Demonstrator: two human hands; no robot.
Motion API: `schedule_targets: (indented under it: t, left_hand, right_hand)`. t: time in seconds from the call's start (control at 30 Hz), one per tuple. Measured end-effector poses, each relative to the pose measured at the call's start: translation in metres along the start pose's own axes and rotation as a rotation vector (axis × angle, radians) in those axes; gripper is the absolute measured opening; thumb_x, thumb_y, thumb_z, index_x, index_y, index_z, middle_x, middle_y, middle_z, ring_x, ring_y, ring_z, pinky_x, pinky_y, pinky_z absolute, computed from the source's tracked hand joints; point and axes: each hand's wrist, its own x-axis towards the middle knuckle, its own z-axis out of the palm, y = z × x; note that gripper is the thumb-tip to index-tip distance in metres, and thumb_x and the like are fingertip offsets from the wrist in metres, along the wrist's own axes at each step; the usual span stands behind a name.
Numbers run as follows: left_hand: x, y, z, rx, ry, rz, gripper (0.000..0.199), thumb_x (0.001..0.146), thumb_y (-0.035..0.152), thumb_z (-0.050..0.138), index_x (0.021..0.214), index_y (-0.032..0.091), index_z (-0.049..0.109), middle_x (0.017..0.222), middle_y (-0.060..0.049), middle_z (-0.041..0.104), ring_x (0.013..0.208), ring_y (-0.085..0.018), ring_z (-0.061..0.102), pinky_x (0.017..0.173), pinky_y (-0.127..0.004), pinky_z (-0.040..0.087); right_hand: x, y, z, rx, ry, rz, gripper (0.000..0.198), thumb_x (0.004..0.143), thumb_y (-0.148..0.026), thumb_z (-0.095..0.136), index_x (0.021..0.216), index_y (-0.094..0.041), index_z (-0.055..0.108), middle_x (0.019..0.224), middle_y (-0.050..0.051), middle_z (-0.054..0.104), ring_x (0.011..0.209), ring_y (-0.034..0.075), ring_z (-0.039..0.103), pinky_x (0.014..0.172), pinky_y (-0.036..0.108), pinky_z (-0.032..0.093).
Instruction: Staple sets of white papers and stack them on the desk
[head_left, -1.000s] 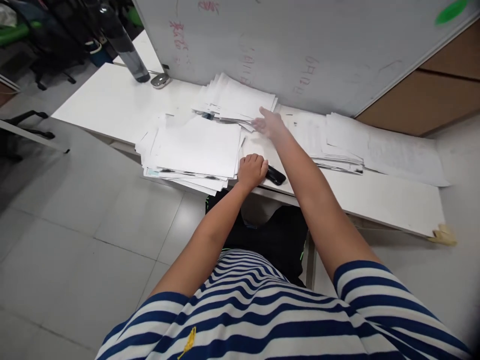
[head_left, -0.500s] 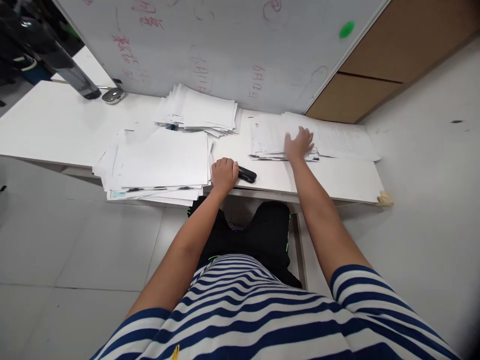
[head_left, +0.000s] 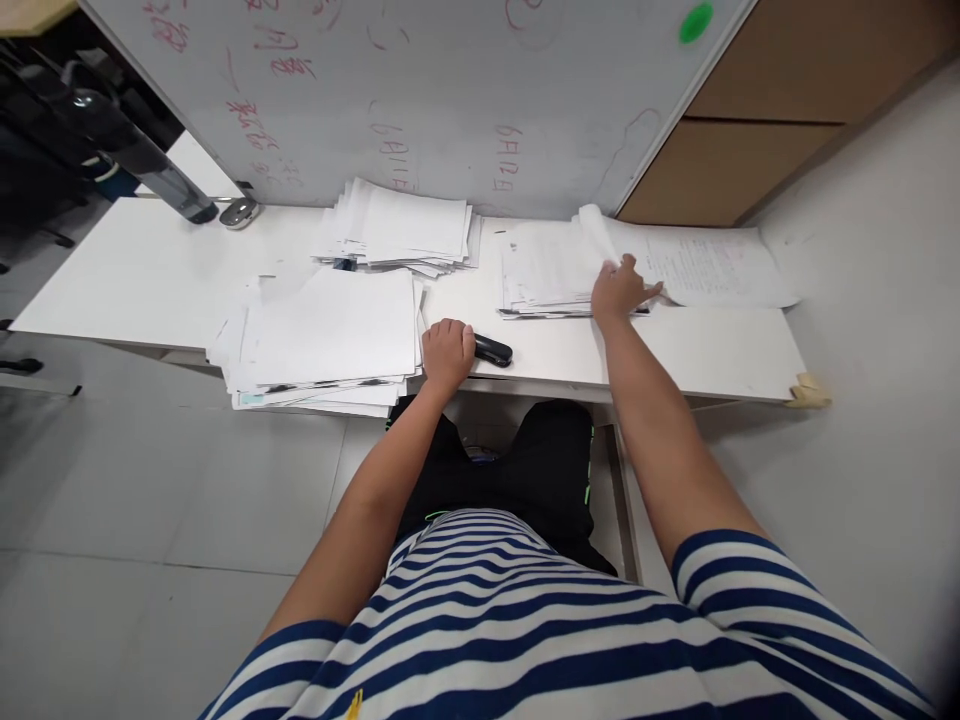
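Note:
My left hand (head_left: 448,356) is wrapped round one end of a black stapler (head_left: 493,350), which lies near the desk's front edge; the fingers cover the rest of it. Over on the right, my right hand (head_left: 619,288) is at the right edge of a pile of printed papers (head_left: 547,265). Its thumb and fingers hold a sheet of paper (head_left: 597,232), which is curled up off the pile. One finger points out to the right. Beyond it, another printed sheet (head_left: 716,265) lies flat against the wall side.
Two more paper stacks, a front one (head_left: 330,325) overhanging the desk edge and a back one (head_left: 412,222), are on the left. A computer mouse (head_left: 239,213) and a dark bottle (head_left: 161,175) stand farther left. A whiteboard (head_left: 450,90) rises behind the white desk (head_left: 135,290).
My right hand has moved slightly right and closed on a sheet, whose edge now curls upward. My left hand stays on the stapler. The view has shifted a little.

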Motion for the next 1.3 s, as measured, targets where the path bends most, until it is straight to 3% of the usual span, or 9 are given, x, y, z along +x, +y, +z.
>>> schedule_targets:
  t: [0.07, 0.2, 0.37, 0.5, 0.6, 0.73, 0.87, 1.0, 1.3]
  left_hand:
    - [0.000, 0.000, 0.000, 0.022, 0.003, 0.003, 0.034, 0.103, 0.036, 0.030, 0.100, 0.022, 0.061, 0.105, -0.012, 0.064, 0.104, -0.028, 0.055, 0.091, -0.041, 0.036]
    - [0.000, 0.001, -0.001, 0.048, 0.000, 0.007, 0.036, 0.104, 0.036, 0.029, 0.101, 0.021, 0.061, 0.106, -0.012, 0.064, 0.104, -0.028, 0.054, 0.091, -0.041, 0.036]
    - [0.000, 0.002, -0.003, 0.064, -0.011, -0.002, 0.036, 0.104, 0.036, 0.029, 0.102, 0.021, 0.061, 0.106, -0.012, 0.064, 0.105, -0.028, 0.055, 0.090, -0.040, 0.035]
    - [-0.001, 0.002, -0.005, 0.078, -0.015, 0.001, 0.038, 0.104, 0.039, 0.027, 0.102, 0.021, 0.061, 0.107, -0.012, 0.064, 0.106, -0.027, 0.054, 0.091, -0.040, 0.035]
    - [-0.001, 0.002, -0.005, 0.090, -0.015, 0.005, 0.039, 0.104, 0.041, 0.026, 0.102, 0.022, 0.060, 0.107, -0.011, 0.064, 0.105, -0.027, 0.054, 0.090, -0.039, 0.035]
    - [-0.001, 0.001, -0.004, 0.065, -0.012, 0.002, 0.040, 0.104, 0.042, 0.026, 0.100, 0.023, 0.060, 0.106, -0.011, 0.064, 0.105, -0.028, 0.054, 0.089, -0.040, 0.035]
    - [0.000, 0.001, -0.003, 0.005, -0.027, -0.018, 0.038, 0.103, 0.043, 0.028, 0.101, 0.023, 0.061, 0.108, -0.013, 0.063, 0.108, -0.029, 0.054, 0.091, -0.042, 0.034]
    - [0.000, 0.002, -0.005, 0.032, -0.038, -0.020, 0.038, 0.104, 0.041, 0.028, 0.101, 0.022, 0.061, 0.108, -0.013, 0.064, 0.107, -0.029, 0.054, 0.090, -0.041, 0.034]
    - [-0.001, 0.003, -0.007, 0.038, -0.026, -0.013, 0.039, 0.104, 0.042, 0.028, 0.101, 0.022, 0.061, 0.107, -0.012, 0.064, 0.106, -0.028, 0.054, 0.091, -0.040, 0.035]
  right_hand:
    - [0.013, 0.004, -0.005, -0.052, -0.008, -0.027, 0.049, 0.105, -0.038, 0.031, 0.146, -0.013, 0.041, 0.099, 0.014, 0.071, 0.103, 0.028, 0.066, 0.111, 0.068, 0.023]
    - [0.032, 0.007, -0.014, -0.035, -0.036, -0.006, 0.059, 0.106, -0.043, 0.023, 0.153, -0.008, 0.026, 0.103, 0.020, 0.069, 0.103, 0.031, 0.067, 0.102, 0.062, 0.038]
    - [0.025, 0.002, -0.022, -0.139, -0.106, -0.072, 0.056, 0.105, -0.027, 0.024, 0.158, -0.010, 0.016, 0.115, 0.025, 0.067, 0.103, 0.030, 0.068, 0.099, 0.056, 0.043]
    - [0.017, -0.006, -0.028, -0.245, -0.162, -0.245, 0.063, 0.101, -0.022, 0.032, 0.161, -0.022, 0.013, 0.159, 0.030, 0.027, 0.102, 0.028, 0.068, 0.090, 0.051, 0.050]
    - [0.017, -0.010, -0.029, -0.245, -0.178, -0.252, 0.064, 0.100, -0.027, 0.033, 0.161, -0.024, 0.012, 0.164, 0.028, 0.012, 0.102, 0.028, 0.066, 0.085, 0.050, 0.051]
    - [0.016, -0.005, -0.024, -0.188, -0.129, -0.241, 0.062, 0.101, -0.028, 0.032, 0.160, -0.022, 0.015, 0.159, 0.026, 0.030, 0.109, 0.029, 0.063, 0.089, 0.051, 0.048]
    - [0.013, 0.008, -0.019, -0.101, -0.062, -0.182, 0.054, 0.101, -0.036, 0.035, 0.150, -0.012, 0.037, 0.124, 0.022, 0.064, 0.116, 0.033, 0.057, 0.099, 0.056, 0.039]
    - [0.015, 0.013, -0.017, -0.029, -0.090, -0.113, 0.054, 0.102, -0.049, 0.030, 0.124, -0.012, 0.062, 0.122, 0.022, 0.063, 0.120, 0.037, 0.051, 0.100, 0.060, 0.035]
    - [0.025, 0.000, -0.005, -0.053, -0.134, 0.009, 0.044, 0.094, -0.047, 0.050, 0.118, -0.014, 0.066, 0.132, 0.021, 0.053, 0.126, 0.038, 0.044, 0.104, 0.065, 0.028]
